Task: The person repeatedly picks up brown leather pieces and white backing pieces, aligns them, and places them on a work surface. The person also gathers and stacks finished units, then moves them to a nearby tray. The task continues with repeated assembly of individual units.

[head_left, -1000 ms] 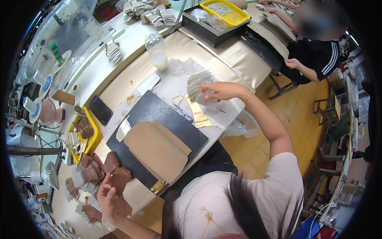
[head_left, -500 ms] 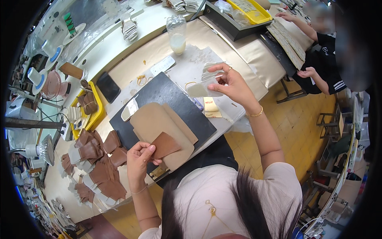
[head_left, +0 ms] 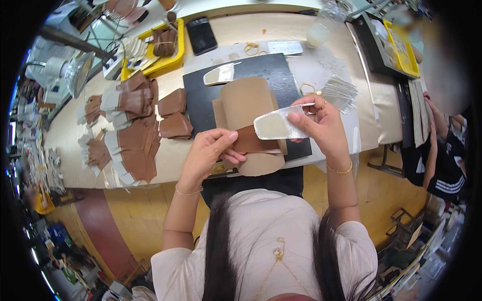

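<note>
Between the thumb and fingers of my left hand [head_left: 213, 148] is a brown leather piece [head_left: 253, 140], held by its left end. My right hand [head_left: 319, 123] pinches a pale, shiny-edged backing piece [head_left: 278, 124] with a beige middle. The tip of that backing piece overlaps the leather's right part; whether the two touch I cannot tell. Both are over a tan board [head_left: 248, 95], which lies on a black slab [head_left: 201, 83]. Another pale backing piece [head_left: 219, 75] rests on the slab's far left part.
Stacked brown leather pieces [head_left: 133, 145] lie at the left. Behind them stand a yellow tray [head_left: 173, 62] and a black phone [head_left: 202, 35]. A fan of pale pieces [head_left: 340, 93] sits right of the slab, a bottle [head_left: 321, 27] farther back. A co-worker's arm [head_left: 432, 135] shows at far right.
My right hand has brought the backing piece leftward to the leather in my left hand. The head view has turned, so the table now lies straighter ahead.
</note>
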A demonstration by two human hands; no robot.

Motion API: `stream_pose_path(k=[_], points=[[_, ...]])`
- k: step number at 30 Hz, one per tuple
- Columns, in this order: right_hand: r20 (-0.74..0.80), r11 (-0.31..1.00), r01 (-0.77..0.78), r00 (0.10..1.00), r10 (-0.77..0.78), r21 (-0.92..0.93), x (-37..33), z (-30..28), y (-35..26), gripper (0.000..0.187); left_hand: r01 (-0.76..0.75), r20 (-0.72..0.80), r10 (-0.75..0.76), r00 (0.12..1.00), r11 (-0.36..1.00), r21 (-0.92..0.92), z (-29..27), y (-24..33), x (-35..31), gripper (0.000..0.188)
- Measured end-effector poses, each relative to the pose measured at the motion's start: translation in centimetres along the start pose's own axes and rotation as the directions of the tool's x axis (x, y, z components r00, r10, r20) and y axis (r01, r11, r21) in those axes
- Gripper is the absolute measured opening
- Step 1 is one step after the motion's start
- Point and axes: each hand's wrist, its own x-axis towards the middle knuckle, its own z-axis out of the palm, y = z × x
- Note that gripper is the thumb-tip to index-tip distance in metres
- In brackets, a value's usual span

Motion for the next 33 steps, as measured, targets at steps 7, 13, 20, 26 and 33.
stream_pose_path(k=[7, 13, 20, 26, 33], points=[[0.037, 0.992, 0.010, 0.999, -0.005, -0.126, -0.1, 2.2, 1.7, 0.019, -0.007, 0.025, 0.008, 1.000, 0.999, -0.032, 0.1, 0.2, -0.2, 0.045], [0.042, 0.985, -0.028, 0.998, 0.036, -0.168, 0.1, 2.9, 2.3, 0.016, 0.019, 0.045, -0.019, 0.999, 1.000, 0.007, 0.0, 0.3, -0.2, 0.049], [0.033, 0.978, -0.034, 0.999, 0.041, -0.205, 0.2, 3.1, 2.8, 0.016, 0.014, 0.046, -0.014, 0.999, 1.000, 0.002, -0.1, 0.2, -0.3, 0.048], [0.028, 0.971, -0.044, 0.998, 0.052, -0.235, 0.3, 3.0, 2.8, 0.016, 0.039, 0.052, -0.037, 0.998, 0.998, -0.041, -0.1, 0.1, -0.1, 0.031], [0.059, 0.951, -0.050, 0.996, 0.071, -0.306, 0.5, 2.0, 4.2, 0.027, 0.057, 0.018, -0.057, 0.998, 0.998, 0.003, 0.1, 0.0, 0.1, 0.018]])
